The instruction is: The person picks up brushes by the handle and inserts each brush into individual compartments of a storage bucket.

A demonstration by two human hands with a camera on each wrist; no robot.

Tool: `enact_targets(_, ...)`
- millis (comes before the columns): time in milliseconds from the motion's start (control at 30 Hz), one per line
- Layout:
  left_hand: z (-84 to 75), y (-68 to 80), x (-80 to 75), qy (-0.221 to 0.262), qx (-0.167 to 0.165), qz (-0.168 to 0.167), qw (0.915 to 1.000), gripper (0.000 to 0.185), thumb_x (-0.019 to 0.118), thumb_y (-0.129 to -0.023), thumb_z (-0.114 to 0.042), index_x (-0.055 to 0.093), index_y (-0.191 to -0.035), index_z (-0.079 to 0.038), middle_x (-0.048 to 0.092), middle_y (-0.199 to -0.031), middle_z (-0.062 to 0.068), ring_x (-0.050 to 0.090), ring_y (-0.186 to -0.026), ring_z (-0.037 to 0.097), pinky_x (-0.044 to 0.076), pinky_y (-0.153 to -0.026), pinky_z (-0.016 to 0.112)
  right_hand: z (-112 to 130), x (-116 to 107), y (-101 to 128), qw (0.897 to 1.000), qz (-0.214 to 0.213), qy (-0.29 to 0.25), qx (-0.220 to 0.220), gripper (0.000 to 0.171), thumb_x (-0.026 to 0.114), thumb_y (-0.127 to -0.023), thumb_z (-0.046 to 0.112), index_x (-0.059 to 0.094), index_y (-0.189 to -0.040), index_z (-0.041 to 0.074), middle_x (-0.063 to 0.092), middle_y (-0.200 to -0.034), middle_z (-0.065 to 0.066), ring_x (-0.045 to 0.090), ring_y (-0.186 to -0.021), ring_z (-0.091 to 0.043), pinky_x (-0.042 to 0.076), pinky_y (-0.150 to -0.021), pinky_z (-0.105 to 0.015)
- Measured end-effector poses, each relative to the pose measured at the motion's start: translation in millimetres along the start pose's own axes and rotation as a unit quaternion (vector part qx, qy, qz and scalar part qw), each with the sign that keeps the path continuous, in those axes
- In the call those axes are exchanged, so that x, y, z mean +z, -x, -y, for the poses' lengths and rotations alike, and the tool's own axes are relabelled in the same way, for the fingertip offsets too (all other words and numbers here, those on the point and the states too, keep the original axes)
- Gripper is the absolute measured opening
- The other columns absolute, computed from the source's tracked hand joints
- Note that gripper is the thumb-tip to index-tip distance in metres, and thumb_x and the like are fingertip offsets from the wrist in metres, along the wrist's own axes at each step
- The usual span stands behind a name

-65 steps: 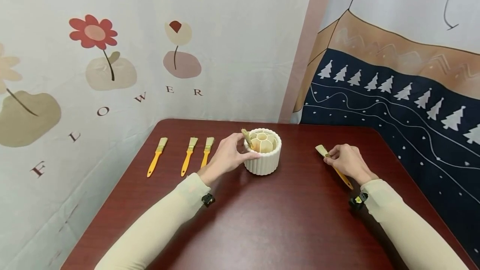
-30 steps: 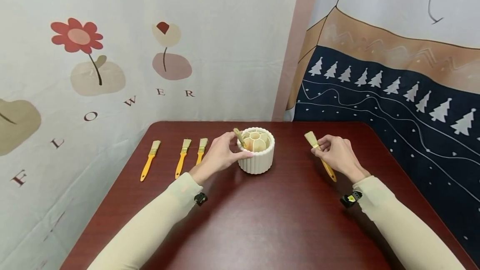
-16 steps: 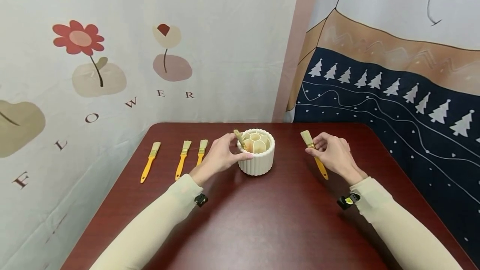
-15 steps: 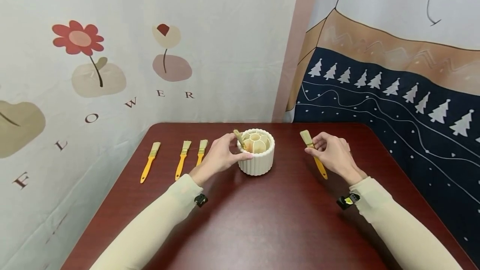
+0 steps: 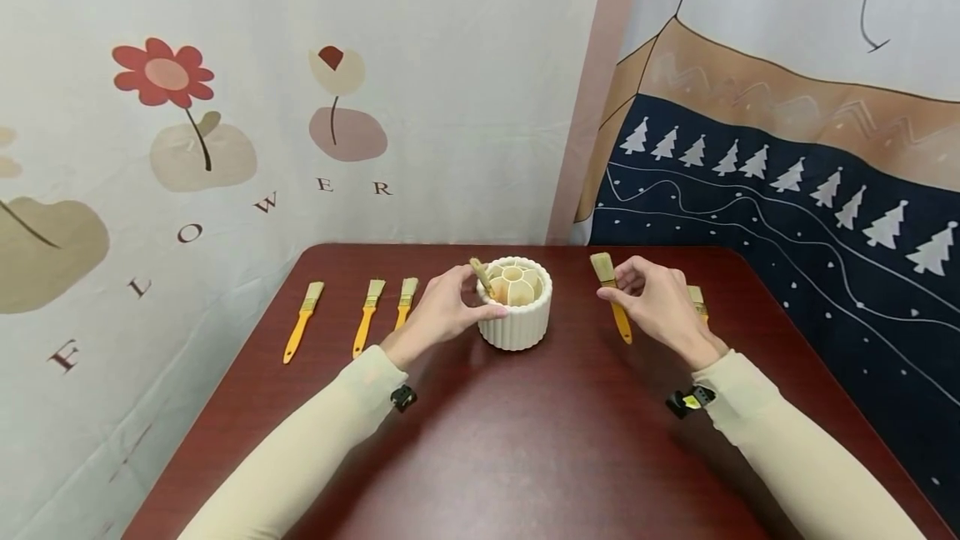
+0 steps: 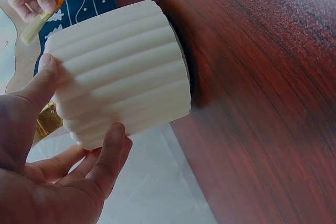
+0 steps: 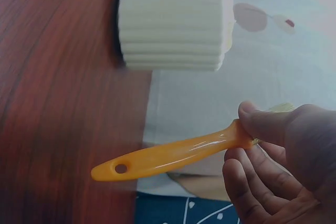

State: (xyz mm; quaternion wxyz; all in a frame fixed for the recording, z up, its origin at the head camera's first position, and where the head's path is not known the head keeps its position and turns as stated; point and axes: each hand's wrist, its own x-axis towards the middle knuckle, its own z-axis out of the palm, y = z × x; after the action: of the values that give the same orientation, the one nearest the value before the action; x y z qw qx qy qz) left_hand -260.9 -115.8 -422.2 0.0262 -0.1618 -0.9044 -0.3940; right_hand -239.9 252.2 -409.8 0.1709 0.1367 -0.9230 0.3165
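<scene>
Right of frame centre, the right hand (image 5: 651, 302) pinches an orange-handled paintbrush (image 5: 621, 323) near its ferrule, bristles up, handle slanting lower right. Leftward, just below centre, stands the ribbed holder (image 5: 516, 328), the left hand's (image 5: 444, 312) grip curled about its left side.

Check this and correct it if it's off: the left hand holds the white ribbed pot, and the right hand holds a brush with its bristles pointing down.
The bristles are wrong: the head view shows the brush in the right hand with its bristles pointing up. The left hand does hold the white ribbed pot.
</scene>
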Motion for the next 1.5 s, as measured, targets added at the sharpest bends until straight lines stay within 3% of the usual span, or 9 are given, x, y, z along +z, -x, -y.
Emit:
enact_targets(367, 0.1, -3.2, 1.7, -0.006, 0.007, 0.003, 1.0000, 0.077, 0.102, -0.092, -0.042, 0.069, -0.153, -0.007, 0.078, -0.152, 0.016, 0.078, -0.140, 0.035, 0.063, -0.120, 0.055, 19, -1, -3, 1.000, 0.006, -0.016, 0.002, 0.033, 0.094, -0.102, 0.033, 0.080, -0.121, 0.009, 0.087, -0.109, -0.012, 0.081, -0.096, -0.027, 0.059, -0.085, -0.019)
enact_targets(1133, 1.7, -2.4, 0.4, 0.011, 0.002, 0.004, 0.9999, 0.079, 0.104, -0.091, -0.040, 0.069, -0.154, -0.007, 0.078, -0.152, 0.016, 0.079, -0.140, 0.034, 0.063, -0.118, 0.054, 44, 7, -12, 0.998, -0.011, -0.055, -0.034, 0.029, 0.097, -0.099, 0.025, 0.081, -0.118, 0.011, 0.088, -0.107, -0.008, 0.082, -0.091, -0.024, 0.058, -0.080, -0.011)
enact_targets(1500, 1.8, -3.0, -0.2, 0.007, -0.012, 0.008, 0.9999, 0.080, 0.103, -0.091, -0.042, 0.068, -0.155, -0.009, 0.078, -0.153, 0.015, 0.078, -0.140, 0.033, 0.064, -0.118, 0.055, 57, 8, -18, 0.994, -0.036, -0.075, -0.071, 0.028, 0.098, -0.097, 0.020, 0.080, -0.116, 0.010, 0.088, -0.105, -0.010, 0.083, -0.086, -0.023, 0.058, -0.079, -0.007)
